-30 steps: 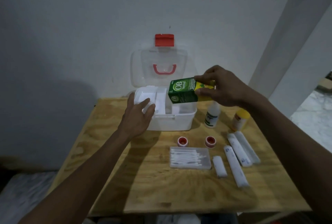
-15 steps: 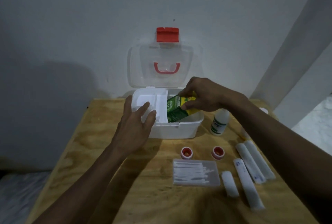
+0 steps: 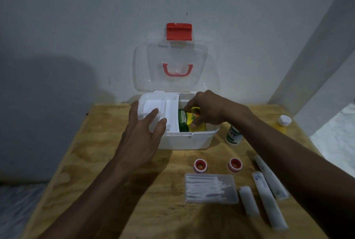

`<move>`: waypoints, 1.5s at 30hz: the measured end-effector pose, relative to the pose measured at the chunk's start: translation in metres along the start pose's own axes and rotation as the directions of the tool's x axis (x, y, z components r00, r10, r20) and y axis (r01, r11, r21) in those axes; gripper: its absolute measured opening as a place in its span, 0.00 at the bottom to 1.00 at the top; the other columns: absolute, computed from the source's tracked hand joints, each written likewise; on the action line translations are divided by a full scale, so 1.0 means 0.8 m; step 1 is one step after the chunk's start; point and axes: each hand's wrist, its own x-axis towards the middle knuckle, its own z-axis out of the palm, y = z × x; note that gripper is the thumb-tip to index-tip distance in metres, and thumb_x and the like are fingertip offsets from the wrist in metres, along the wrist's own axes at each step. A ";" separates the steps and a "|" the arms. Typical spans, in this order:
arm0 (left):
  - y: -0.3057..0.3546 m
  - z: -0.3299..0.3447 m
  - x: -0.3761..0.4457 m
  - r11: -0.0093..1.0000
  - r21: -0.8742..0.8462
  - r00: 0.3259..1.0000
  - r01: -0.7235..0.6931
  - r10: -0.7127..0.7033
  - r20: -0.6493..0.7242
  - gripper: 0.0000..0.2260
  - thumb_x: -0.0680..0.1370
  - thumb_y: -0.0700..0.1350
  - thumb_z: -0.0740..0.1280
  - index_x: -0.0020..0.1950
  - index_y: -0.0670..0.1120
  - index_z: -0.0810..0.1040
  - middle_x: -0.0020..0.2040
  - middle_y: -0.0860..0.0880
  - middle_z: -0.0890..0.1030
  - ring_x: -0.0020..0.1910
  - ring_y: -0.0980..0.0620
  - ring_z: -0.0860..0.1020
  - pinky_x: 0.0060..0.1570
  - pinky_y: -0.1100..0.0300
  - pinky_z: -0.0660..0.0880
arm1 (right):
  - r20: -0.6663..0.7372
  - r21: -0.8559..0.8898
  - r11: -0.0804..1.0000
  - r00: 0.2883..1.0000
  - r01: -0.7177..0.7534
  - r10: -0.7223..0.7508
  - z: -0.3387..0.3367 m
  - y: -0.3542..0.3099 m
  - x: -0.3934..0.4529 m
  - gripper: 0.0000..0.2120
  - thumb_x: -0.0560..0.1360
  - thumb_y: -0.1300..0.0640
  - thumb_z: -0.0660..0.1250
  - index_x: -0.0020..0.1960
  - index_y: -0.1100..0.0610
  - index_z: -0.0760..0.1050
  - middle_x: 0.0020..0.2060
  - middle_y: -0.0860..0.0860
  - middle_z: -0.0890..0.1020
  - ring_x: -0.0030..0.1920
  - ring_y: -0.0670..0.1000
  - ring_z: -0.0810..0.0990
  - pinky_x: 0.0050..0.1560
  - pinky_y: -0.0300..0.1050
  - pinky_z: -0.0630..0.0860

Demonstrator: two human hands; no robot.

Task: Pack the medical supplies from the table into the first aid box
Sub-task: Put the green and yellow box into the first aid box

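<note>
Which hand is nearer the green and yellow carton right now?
Right. The right hand grips the green and yellow carton inside the first aid box; the left hand hovers over the box's left tray, beside it.

A plywood table point(image 3: 107, 162) with visible grain stands against a plain grey-white wall point(image 3: 76, 18). A pale pillar point(image 3: 315, 62) rises at the right. Light marbled floor point(image 3: 338, 139) shows beyond the table's right edge and at lower left.
</note>
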 end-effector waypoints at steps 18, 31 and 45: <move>-0.002 0.003 0.002 1.000 -0.015 1.000 0.004 -0.004 0.000 0.23 0.80 0.59 0.57 0.74 0.52 0.68 0.80 0.52 0.50 0.73 0.44 0.65 0.63 0.52 0.73 | -0.067 0.511 0.854 0.985 -0.102 0.158 0.025 -0.022 0.000 0.24 0.80 0.56 0.58 0.73 0.49 0.55 0.57 0.58 0.80 0.51 0.55 0.80 0.54 0.54 0.79; -0.005 0.005 0.003 1.000 -0.018 1.000 0.010 -0.010 -0.002 0.23 0.80 0.60 0.57 0.74 0.53 0.68 0.79 0.52 0.52 0.72 0.44 0.67 0.62 0.50 0.74 | -0.013 0.555 0.831 0.998 -0.044 0.062 0.031 -0.037 -0.008 0.31 0.82 0.51 0.56 0.77 0.47 0.41 0.72 0.55 0.68 0.69 0.58 0.70 0.69 0.52 0.63; 0.000 0.004 0.003 1.000 0.011 1.000 0.015 -0.015 -0.011 0.23 0.81 0.58 0.56 0.73 0.52 0.68 0.80 0.50 0.52 0.73 0.44 0.66 0.65 0.49 0.72 | 0.127 0.661 0.737 0.989 -0.140 0.074 0.037 -0.034 0.012 0.31 0.81 0.39 0.49 0.77 0.43 0.36 0.78 0.50 0.51 0.75 0.59 0.60 0.74 0.57 0.59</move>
